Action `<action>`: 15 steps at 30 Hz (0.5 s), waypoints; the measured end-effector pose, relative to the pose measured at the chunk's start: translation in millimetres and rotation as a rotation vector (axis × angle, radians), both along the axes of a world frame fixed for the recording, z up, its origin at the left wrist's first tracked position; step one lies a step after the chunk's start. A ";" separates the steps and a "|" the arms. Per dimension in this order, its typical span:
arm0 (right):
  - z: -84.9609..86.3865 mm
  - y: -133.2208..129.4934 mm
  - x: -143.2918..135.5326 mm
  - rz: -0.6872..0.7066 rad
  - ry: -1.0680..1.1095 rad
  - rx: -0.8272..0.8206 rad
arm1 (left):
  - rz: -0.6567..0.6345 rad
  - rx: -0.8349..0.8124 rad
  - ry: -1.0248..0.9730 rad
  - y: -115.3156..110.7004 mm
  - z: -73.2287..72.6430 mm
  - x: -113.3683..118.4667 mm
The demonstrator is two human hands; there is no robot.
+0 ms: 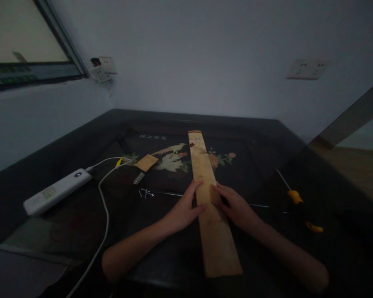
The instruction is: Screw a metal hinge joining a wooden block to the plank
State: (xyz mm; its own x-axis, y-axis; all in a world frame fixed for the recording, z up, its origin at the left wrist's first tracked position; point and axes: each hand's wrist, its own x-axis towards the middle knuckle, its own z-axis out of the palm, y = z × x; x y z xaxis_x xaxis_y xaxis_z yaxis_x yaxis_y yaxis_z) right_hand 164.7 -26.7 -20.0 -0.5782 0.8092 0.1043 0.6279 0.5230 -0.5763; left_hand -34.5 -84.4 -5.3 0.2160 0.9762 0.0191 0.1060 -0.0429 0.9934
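A long wooden board [219, 244] lies lengthwise over the dark table, its far end towards the wall. My left hand [188, 207] holds the board's left edge near the middle, thumb and fingers resting on its top. Opposite it, my right hand [233, 205] grips the right edge, fingers on the upper face. A thin metal rod [169, 194] shows to the left of the board, and another thin length [259, 205] to the right; whether they are one piece is hidden. Several nails or screws [145, 193] lie left of my left hand, near a small metal plate [139, 178] with holes.
A small wooden piece [146, 162] sits beyond the metal plate. On the left is a long white device [59, 191] with a white cable [103, 198] bearing a yellow tag. A yellow-and-black screwdriver [295, 196] lies right. The wall [199, 62] stands behind the table.
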 end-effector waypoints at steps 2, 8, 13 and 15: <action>0.2 12.4 -17.5 0.033 -0.005 0.011 | 0.033 0.028 0.045 6.0 -2.1 -13.2; 2.1 40.1 -74.4 0.109 -0.042 0.055 | 0.206 0.058 0.225 28.9 -6.8 -52.3; 5.2 48.9 -107.9 0.126 -0.075 0.097 | 0.292 0.108 0.393 44.7 -8.1 -73.7; 6.2 49.6 -114.9 0.120 -0.090 0.105 | 0.313 0.120 0.434 47.8 -8.9 -78.0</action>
State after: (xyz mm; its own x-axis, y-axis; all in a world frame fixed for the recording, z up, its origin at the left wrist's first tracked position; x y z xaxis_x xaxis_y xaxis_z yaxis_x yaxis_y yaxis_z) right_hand 49.8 22.9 -13.8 -0.6809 0.7210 0.1282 0.6040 0.6519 -0.4585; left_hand -112.5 -36.6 -14.2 -0.0712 0.9916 0.1078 0.5309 -0.0538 0.8457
